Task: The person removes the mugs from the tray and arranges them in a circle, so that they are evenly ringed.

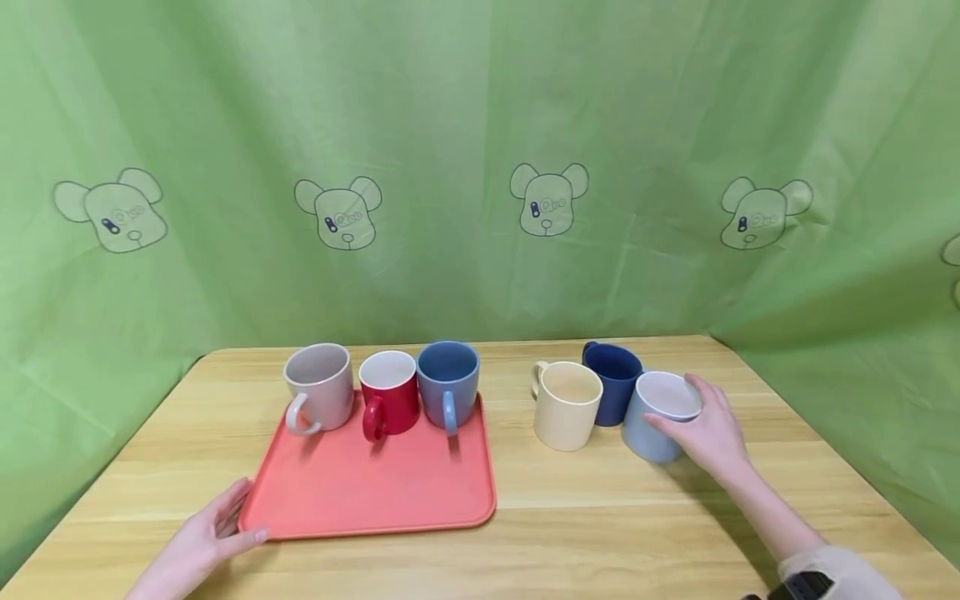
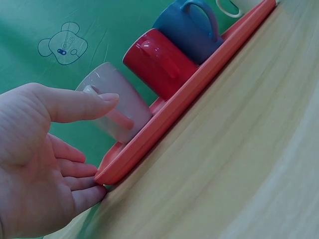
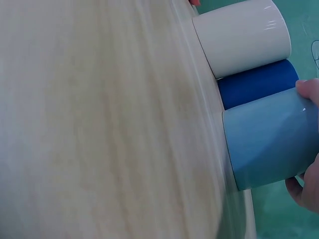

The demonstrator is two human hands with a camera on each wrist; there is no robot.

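At the right of the table, my right hand (image 1: 708,429) grips a light blue mug (image 1: 649,433) near its rim. The right wrist view shows the thumb on one side of this mug (image 3: 271,139) and fingers on the other. Beside it stand a dark blue mug (image 1: 617,385) and a cream mug (image 1: 564,421). My left hand (image 1: 202,533) touches the near left corner of a coral-red tray (image 1: 375,492), its fingertips at the edge and its thumb apart from the mugs. Along the tray's far side stand a pale grey-pink mug (image 1: 330,398), a red mug (image 1: 397,407) and a blue mug (image 1: 457,396).
The wooden table (image 1: 600,533) has a green curtain (image 1: 450,275) with bear-head drawings behind it and at both sides. A strip of table lies between the tray and the cream mug. On my right wrist sits a dark device (image 1: 810,583).
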